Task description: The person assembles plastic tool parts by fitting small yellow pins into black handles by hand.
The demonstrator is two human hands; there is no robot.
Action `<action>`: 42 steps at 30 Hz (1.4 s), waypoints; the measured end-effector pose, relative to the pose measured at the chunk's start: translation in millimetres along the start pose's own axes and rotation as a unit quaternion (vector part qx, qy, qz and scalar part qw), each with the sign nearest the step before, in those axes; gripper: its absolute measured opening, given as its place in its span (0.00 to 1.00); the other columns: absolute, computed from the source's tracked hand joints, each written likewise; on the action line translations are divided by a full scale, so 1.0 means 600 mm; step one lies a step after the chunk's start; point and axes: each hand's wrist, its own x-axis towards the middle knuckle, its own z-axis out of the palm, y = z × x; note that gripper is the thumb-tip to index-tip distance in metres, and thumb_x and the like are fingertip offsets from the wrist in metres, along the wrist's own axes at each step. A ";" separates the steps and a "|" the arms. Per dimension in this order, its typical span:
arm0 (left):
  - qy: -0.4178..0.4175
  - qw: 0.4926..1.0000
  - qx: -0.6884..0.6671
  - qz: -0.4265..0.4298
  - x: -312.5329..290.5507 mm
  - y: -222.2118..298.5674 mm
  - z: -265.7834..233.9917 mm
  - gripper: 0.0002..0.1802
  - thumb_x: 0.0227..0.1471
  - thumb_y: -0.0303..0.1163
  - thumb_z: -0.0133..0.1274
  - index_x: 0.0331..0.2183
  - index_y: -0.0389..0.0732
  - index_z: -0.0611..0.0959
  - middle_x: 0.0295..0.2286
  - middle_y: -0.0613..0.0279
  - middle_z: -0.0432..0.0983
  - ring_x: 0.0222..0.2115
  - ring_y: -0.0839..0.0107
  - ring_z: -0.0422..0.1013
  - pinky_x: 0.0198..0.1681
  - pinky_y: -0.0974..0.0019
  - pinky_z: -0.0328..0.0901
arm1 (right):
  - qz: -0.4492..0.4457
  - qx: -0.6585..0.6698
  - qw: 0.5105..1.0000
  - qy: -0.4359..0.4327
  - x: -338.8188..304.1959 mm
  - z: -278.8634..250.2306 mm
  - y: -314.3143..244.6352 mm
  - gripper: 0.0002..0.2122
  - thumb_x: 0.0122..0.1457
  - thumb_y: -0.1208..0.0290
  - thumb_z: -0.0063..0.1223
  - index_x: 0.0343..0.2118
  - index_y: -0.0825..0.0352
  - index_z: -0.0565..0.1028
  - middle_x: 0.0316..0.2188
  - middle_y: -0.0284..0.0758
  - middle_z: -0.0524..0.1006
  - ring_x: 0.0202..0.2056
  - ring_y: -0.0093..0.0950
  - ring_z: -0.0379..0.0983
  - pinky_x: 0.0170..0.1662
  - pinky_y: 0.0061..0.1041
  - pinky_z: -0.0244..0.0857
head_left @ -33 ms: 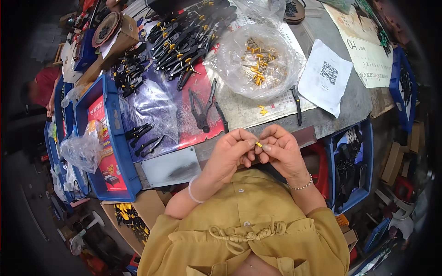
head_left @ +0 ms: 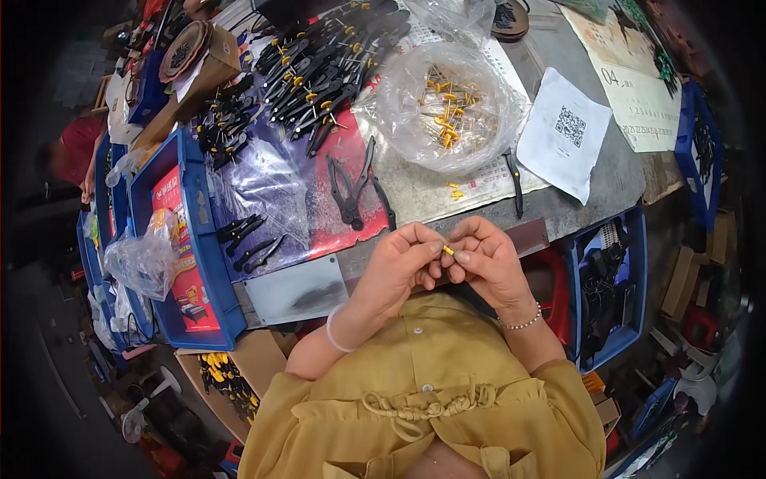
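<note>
Close to the table's near edge, my left hand and my right hand meet fingertip to fingertip. Both are closed in a pinch around a small yellow piece, whose ends are partly hidden by the fingers. Beyond them, a few similar yellow pieces lie on the paper. A clear plastic bag holds many yellow-headed metal pins. Left of the hands, black pliers-like tool parts lie spread on a red sheet. A slim black handle rests right of the bag.
A heap of black tool parts with yellow knobs covers the far left. Blue bins stand at the left and right. A white sheet with a square code lies at the right; a cardboard box sits below left.
</note>
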 end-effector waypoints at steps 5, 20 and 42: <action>0.011 1.000 0.024 0.001 0.002 0.002 0.001 0.03 0.53 0.28 0.50 0.29 0.40 0.75 0.24 0.65 0.74 0.21 0.82 0.69 0.23 0.79 0.64 | 0.004 -0.002 1.000 0.002 0.001 0.001 0.002 0.09 0.55 0.80 0.49 0.39 0.67 0.67 0.30 0.35 0.75 0.28 0.19 0.70 0.31 0.14 0.65; 0.010 0.999 0.007 -0.031 0.008 0.005 -0.004 0.04 0.53 0.28 0.50 0.28 0.39 0.74 0.24 0.62 0.75 0.22 0.79 0.69 0.22 0.79 0.64 | 0.029 0.086 0.996 -0.020 0.009 -0.010 0.008 0.10 0.55 0.82 0.48 0.40 0.68 0.67 0.30 0.37 0.75 0.27 0.20 0.71 0.32 0.16 0.66; 0.032 0.999 0.000 -0.037 0.011 0.004 -0.008 0.05 0.52 0.28 0.50 0.27 0.38 0.74 0.23 0.62 0.73 0.21 0.78 0.68 0.21 0.79 0.63 | 0.021 0.052 0.998 0.010 0.010 -0.003 0.014 0.06 0.59 0.77 0.45 0.40 0.69 0.68 0.29 0.35 0.75 0.26 0.20 0.71 0.31 0.17 0.66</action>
